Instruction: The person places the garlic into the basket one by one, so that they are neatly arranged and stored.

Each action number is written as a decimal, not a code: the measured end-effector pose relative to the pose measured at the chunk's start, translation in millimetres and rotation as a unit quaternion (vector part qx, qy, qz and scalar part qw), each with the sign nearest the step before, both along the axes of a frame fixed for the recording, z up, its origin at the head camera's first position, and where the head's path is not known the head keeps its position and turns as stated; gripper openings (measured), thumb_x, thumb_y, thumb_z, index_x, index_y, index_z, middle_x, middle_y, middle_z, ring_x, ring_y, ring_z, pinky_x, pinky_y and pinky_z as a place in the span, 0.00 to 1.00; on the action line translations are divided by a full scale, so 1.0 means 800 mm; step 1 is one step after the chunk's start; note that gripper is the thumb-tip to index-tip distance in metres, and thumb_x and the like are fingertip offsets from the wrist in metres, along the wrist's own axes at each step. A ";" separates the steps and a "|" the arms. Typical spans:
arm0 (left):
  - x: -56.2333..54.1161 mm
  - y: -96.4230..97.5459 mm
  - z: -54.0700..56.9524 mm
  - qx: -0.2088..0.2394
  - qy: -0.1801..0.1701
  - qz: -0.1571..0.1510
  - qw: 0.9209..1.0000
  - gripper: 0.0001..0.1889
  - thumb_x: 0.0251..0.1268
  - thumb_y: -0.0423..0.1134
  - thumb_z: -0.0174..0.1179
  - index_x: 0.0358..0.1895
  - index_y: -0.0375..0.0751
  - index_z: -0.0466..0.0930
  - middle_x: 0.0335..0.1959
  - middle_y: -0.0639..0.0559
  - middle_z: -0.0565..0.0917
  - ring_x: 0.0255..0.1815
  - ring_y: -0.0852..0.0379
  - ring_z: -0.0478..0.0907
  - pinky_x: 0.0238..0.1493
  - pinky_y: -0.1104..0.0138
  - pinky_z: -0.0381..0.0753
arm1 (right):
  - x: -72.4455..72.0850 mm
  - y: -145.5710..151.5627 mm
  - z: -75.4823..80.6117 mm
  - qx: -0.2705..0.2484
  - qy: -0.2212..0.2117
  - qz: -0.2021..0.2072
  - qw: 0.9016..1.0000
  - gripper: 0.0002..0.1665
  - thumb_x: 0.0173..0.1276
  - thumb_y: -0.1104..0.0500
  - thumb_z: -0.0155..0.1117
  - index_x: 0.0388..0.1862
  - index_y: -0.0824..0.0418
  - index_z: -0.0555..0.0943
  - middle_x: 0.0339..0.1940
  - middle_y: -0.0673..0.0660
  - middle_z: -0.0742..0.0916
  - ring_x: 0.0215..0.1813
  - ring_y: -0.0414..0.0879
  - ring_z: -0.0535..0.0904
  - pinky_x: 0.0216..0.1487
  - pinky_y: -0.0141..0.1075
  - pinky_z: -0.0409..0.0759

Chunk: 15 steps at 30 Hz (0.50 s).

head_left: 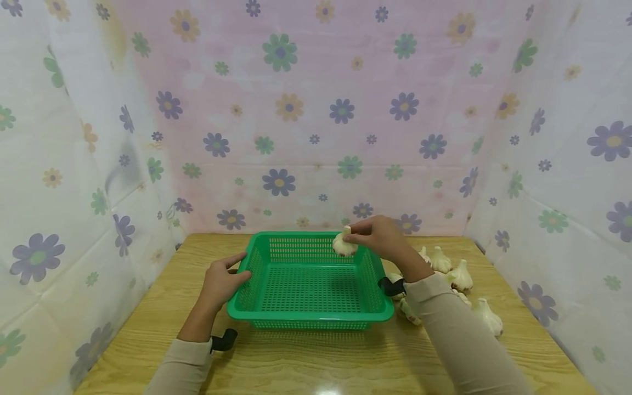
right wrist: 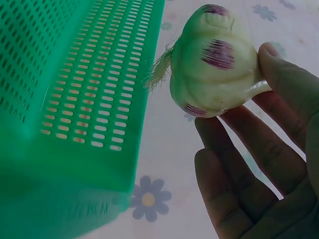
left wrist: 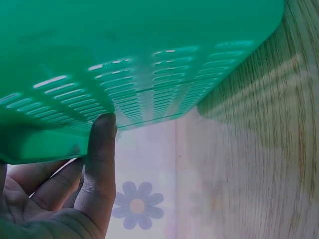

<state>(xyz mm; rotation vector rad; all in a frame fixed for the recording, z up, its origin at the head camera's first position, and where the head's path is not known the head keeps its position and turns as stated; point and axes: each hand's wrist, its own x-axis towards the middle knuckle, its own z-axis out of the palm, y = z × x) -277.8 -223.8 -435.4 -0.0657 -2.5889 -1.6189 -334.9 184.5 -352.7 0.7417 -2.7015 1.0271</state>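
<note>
A green plastic basket (head_left: 311,316) with slotted walls stands on the wooden table. My left hand (head_left: 225,282) grips its left rim; in the left wrist view one finger (left wrist: 101,164) lies against the outside wall (left wrist: 144,94). Over the basket's back right part, my right hand (head_left: 382,238) pinches a garlic bulb (head_left: 344,245) by its stem, roots pointing down. The right wrist view shows that bulb (right wrist: 219,64) up close, whitish with purple patches and a tuft of roots, beside the basket wall (right wrist: 94,94). Nothing lies inside the basket.
Several more garlic bulbs (head_left: 462,276) lie on the table (head_left: 296,362) right of the basket, some partly behind my right forearm. Flower-patterned cloth (head_left: 316,109) hangs at the back and on both sides.
</note>
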 end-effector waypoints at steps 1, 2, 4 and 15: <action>0.000 0.000 0.000 0.000 0.000 0.000 1.000 0.32 0.70 0.36 0.62 0.77 0.44 0.70 0.80 0.33 0.62 0.69 0.31 0.75 0.45 0.56 0.88 | -0.002 -0.004 0.000 -0.002 -0.002 0.003 1.000 0.18 0.68 0.44 0.73 0.51 0.51 0.92 0.51 0.54 0.92 0.53 0.52 0.88 0.53 0.52 0.86; 0.000 0.000 0.000 0.001 0.000 0.000 1.000 0.32 0.70 0.36 0.62 0.77 0.44 0.70 0.80 0.34 0.62 0.69 0.31 0.75 0.45 0.56 0.88 | -0.003 -0.007 -0.001 -0.003 -0.002 0.006 1.000 0.18 0.68 0.44 0.73 0.50 0.51 0.92 0.50 0.54 0.92 0.52 0.52 0.88 0.52 0.51 0.86; 0.000 -0.001 0.000 0.001 0.000 0.000 1.000 0.32 0.70 0.36 0.62 0.77 0.44 0.70 0.81 0.34 0.62 0.69 0.31 0.75 0.45 0.56 0.88 | -0.006 -0.014 -0.003 -0.004 -0.002 0.006 1.000 0.18 0.68 0.44 0.73 0.50 0.51 0.92 0.49 0.54 0.93 0.52 0.51 0.88 0.51 0.50 0.86; -0.003 -0.002 -0.004 0.003 0.008 -0.001 1.000 0.32 0.69 0.36 0.63 0.77 0.45 0.70 0.80 0.35 0.64 0.68 0.33 0.77 0.42 0.57 0.88 | -0.028 -0.048 -0.023 -0.016 -0.011 0.024 1.000 0.17 0.66 0.44 0.74 0.49 0.49 0.93 0.52 0.53 0.92 0.53 0.50 0.87 0.50 0.47 0.87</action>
